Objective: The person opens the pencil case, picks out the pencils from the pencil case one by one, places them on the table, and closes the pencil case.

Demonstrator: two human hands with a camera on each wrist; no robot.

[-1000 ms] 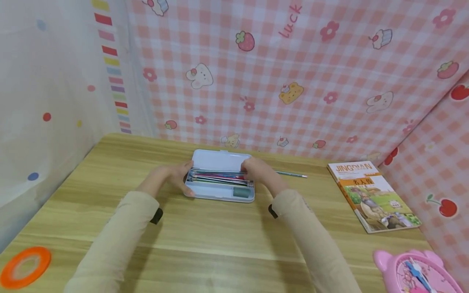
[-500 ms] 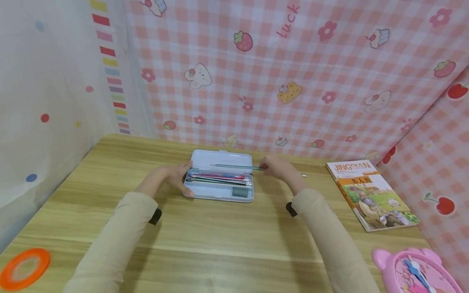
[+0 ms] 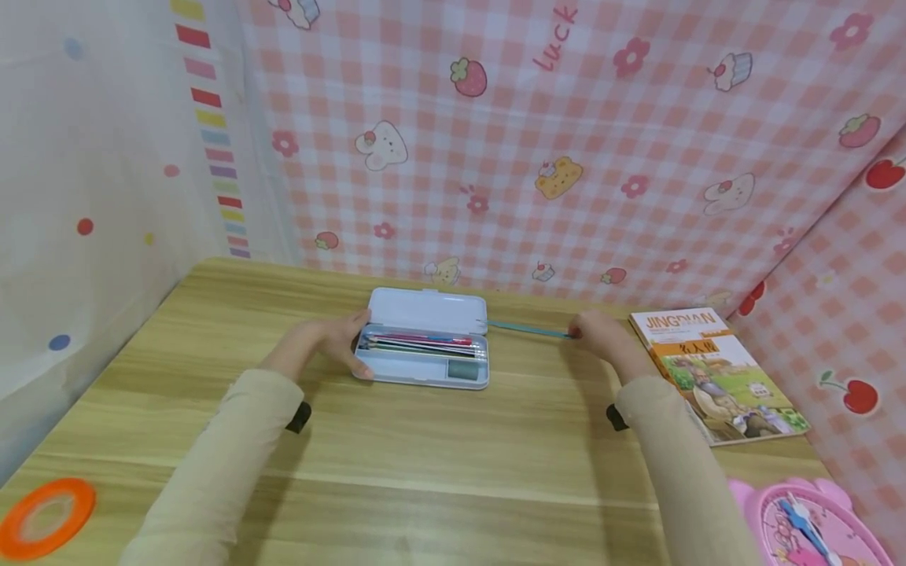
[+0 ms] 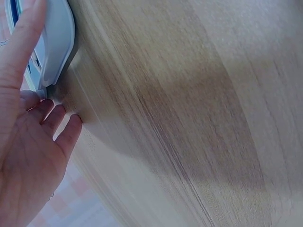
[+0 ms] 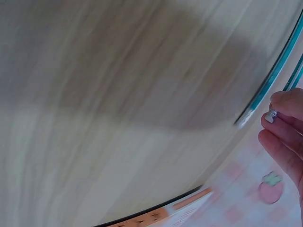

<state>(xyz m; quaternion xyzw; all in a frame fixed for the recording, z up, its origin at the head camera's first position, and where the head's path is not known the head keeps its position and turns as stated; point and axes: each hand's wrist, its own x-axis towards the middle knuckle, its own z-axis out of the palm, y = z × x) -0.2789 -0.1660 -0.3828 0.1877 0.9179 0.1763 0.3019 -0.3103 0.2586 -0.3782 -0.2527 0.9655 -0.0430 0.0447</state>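
A white pencil case (image 3: 399, 369) lies with its lid raised at the back of the table, several pencils (image 3: 425, 344) and a dark green block (image 3: 463, 369) inside. My left hand (image 3: 338, 341) holds the case's left end, thumb at the front corner and fingers at the back; the left wrist view shows the thumb along the case (image 4: 59, 42). Right of the case, my right hand (image 3: 602, 334) pinches a teal pencil (image 5: 294, 75) by its metal-capped end. Another teal pencil (image 5: 270, 85) lies on the table beside it; in the head view the two can hardly be told apart.
To the right lies a book (image 3: 715, 373), close to my right forearm. A pink clock (image 3: 814, 523) stands at the front right corner. An orange ring (image 3: 46, 519) is at the front left. Patterned cloth (image 3: 453, 157) walls the back and sides.
My right hand has drawn a teal pencil out of the case and carried it right, beside the pencil on the table. My left hand stays at the case.
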